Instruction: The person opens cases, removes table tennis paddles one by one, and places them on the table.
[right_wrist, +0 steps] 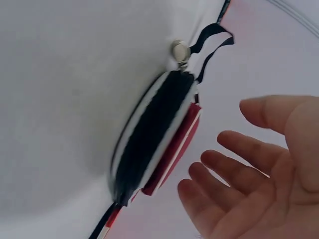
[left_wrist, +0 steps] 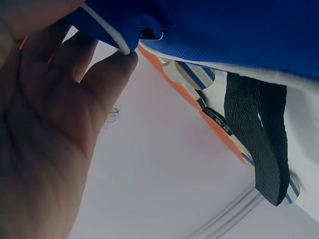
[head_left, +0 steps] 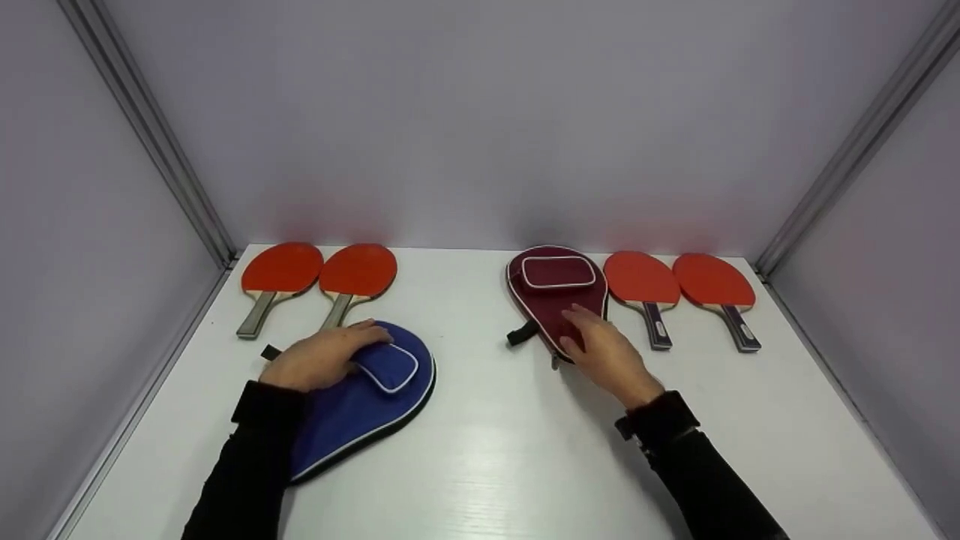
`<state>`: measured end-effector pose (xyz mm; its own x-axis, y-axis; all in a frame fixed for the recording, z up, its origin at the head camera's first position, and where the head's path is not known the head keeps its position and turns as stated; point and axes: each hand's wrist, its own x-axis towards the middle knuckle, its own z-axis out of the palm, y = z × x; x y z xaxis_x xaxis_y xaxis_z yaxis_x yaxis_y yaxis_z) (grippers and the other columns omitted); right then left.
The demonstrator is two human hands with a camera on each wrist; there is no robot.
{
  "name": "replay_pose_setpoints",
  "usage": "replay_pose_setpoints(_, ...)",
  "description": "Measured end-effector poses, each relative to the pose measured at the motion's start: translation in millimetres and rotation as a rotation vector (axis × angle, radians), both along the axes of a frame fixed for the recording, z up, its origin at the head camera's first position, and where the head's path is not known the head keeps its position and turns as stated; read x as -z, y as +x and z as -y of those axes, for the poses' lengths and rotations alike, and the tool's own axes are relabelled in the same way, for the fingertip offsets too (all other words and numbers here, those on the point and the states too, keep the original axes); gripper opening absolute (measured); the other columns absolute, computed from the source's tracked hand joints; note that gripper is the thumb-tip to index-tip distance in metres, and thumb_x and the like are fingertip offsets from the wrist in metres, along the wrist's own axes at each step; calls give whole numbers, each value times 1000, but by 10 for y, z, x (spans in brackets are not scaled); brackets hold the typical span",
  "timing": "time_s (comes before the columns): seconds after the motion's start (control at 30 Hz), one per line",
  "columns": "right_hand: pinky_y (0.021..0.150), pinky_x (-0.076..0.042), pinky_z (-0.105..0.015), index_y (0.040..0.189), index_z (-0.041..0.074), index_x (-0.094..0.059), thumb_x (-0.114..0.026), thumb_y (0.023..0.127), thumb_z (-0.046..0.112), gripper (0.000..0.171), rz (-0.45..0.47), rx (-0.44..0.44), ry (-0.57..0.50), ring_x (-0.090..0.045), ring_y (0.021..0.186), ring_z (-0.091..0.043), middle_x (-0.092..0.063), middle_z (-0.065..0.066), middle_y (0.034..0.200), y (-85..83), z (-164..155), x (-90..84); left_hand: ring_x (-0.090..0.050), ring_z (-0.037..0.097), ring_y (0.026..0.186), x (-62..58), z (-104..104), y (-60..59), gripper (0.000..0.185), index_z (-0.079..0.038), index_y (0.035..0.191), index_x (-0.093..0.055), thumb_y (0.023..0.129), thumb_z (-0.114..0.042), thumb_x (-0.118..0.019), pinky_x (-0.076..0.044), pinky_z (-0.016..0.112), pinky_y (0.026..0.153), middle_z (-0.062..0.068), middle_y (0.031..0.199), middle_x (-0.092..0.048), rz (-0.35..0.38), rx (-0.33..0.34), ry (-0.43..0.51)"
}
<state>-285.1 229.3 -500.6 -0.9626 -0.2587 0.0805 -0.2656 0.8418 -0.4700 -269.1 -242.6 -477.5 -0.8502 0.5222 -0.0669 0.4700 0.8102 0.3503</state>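
Note:
A blue paddle case lies flat at the front left of the white table. My left hand rests on its narrow end, fingers laid over the small white-piped pocket. In the left wrist view a fingertip touches the pocket's white piping, and the case's black strap hangs beside it. A maroon paddle case lies at the centre right. My right hand is over its narrow end, fingers spread and relaxed; in the right wrist view the hand is just clear of the case's edge.
Two red paddles lie at the back left behind the blue case. Two more red paddles lie to the right of the maroon case. Grey walls enclose the table on three sides.

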Motion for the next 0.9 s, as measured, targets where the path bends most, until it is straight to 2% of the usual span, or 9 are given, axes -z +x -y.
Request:
replay_pose_setpoints(0.2, 138, -46, -66, 166, -1, -63, -69, 119, 21, 53, 90, -74, 138, -53, 167, -52, -56, -31, 176, 4, -68, 106, -52, 50, 169, 1, 29, 5, 70, -17, 172, -60, 107, -4, -81, -49, 70, 134, 22, 183, -52, 69, 16, 27)
replay_pose_setpoints(0.4, 133, -52, -64, 166, 3, -65, -73, 118, 23, 53, 113, -142, 166, -56, 165, -47, -57, -27, 175, 65, -94, 61, -46, 50, 173, -72, 5, 8, 75, -17, 175, -58, 107, -28, -88, -43, 73, 138, 21, 185, -50, 127, -14, 46)
replay_pose_setpoints(0.5, 132, -53, -63, 166, 6, -65, -74, 117, 23, 52, 148, -205, 158, -56, 166, -47, -57, -25, 175, 87, -103, 14, -45, 48, 174, -122, -39, 27, 74, -16, 175, -58, 109, -35, -85, -42, 73, 139, 20, 184, -51, 117, -30, 36)
replay_pose_setpoints(0.67, 125, -60, -60, 166, 9, -66, -75, 117, 23, 52, 220, -280, 130, -53, 166, -50, -55, -21, 178, 96, -123, -63, -43, 43, 177, -259, -201, 81, 68, -14, 174, -58, 114, -36, -79, -39, 70, 142, 17, 185, -52, 73, -35, 33)
replay_pose_setpoints(0.77, 126, -59, -60, 165, 9, -66, -76, 116, 19, 51, 234, -318, 138, -55, 164, -50, -54, -20, 179, 103, -122, -86, -45, 41, 176, -359, -375, 126, 65, -13, 174, -58, 115, -34, -77, -41, 67, 142, 16, 184, -52, 26, -14, 29)
replay_pose_setpoints(0.9, 123, -61, -60, 165, 8, -67, -76, 115, 16, 51, 217, -366, 160, -64, 156, -52, -55, -22, 177, 138, -83, -82, -47, 37, 175, -479, -696, 209, 65, -13, 174, -58, 115, -32, -77, -44, 62, 141, 14, 183, -54, -22, 14, 1)
